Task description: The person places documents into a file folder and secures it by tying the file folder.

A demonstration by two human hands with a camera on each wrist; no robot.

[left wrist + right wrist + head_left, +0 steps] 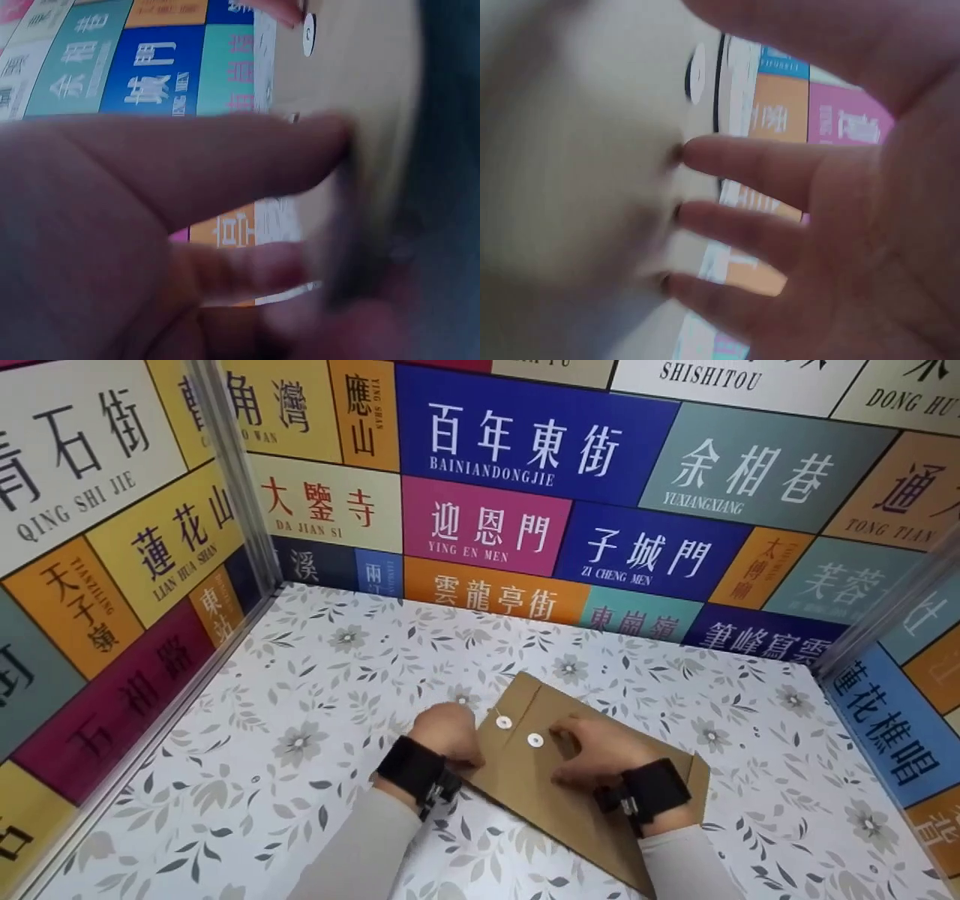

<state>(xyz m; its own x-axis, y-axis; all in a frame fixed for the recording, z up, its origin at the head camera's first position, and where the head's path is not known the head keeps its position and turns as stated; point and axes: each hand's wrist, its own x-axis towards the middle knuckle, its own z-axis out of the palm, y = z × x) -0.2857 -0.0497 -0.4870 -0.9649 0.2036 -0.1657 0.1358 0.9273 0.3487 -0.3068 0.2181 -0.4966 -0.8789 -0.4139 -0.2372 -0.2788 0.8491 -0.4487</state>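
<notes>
A brown kraft paper document envelope (521, 784) lies slanted in front of me, its flap end pointing up and left. Two white round buttons sit on it, one on the flap (503, 722) and another just below the flap edge (535, 740). A thin string shows by the flap button. My left hand (448, 733) pinches the envelope's left edge, thumb on top and fingers beneath in the left wrist view. Over the envelope's middle is my right hand (600, 750); its spread fingers (754, 169) touch the paper with their tips in the right wrist view.
Underneath is a table (247, 780) covered in white cloth with grey flowers and leaves. Walls of colourful street-name panels (525, 442) stand behind it and on both sides. Black straps with small cameras circle the left wrist (411, 769) and the right wrist (656, 791).
</notes>
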